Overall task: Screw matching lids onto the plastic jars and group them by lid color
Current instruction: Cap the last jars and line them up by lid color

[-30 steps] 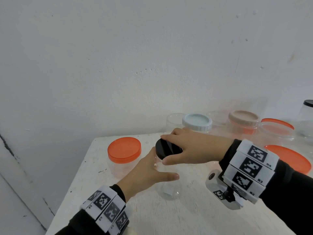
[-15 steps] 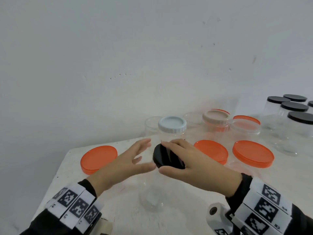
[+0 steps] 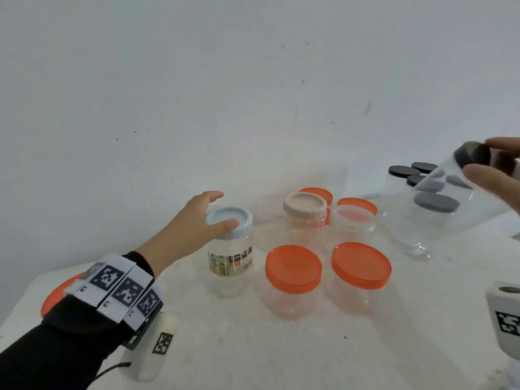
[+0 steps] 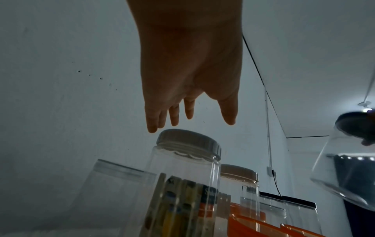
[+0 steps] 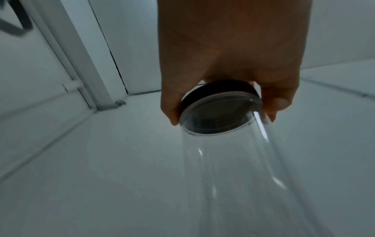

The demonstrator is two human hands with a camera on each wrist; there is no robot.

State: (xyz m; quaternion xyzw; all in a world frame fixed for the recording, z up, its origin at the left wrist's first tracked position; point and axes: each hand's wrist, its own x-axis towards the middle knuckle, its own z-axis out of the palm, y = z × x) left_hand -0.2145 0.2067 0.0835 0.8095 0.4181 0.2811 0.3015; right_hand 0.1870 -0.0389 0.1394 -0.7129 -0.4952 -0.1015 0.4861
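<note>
On the left, the left hand (image 3: 194, 223) reaches forward over the white counter (image 3: 281, 347) with fingers straight and spread, holding nothing; its thumb lies across the near edge of the pale blue lid (image 3: 228, 220) while the fingers pass behind it, and the left wrist view shows the fingertips (image 4: 152, 128) just above that cap. The blue-lidded jar (image 3: 230, 260) stands upright, its long axis vertical, directly below and ahead of this hand, so the left is plainly the nearer one to take it from above. Right of it stand the beige-lidded jar (image 3: 305, 220) and two orange-lidded jars (image 3: 294, 280). Far right, the right hand (image 3: 498, 170) grips the black lid (image 3: 471, 156) of a clear jar (image 3: 450, 215), carried tilted above the counter, base pointing down-left, just before the black-lidded group (image 3: 405, 171), likely its destination.
</note>
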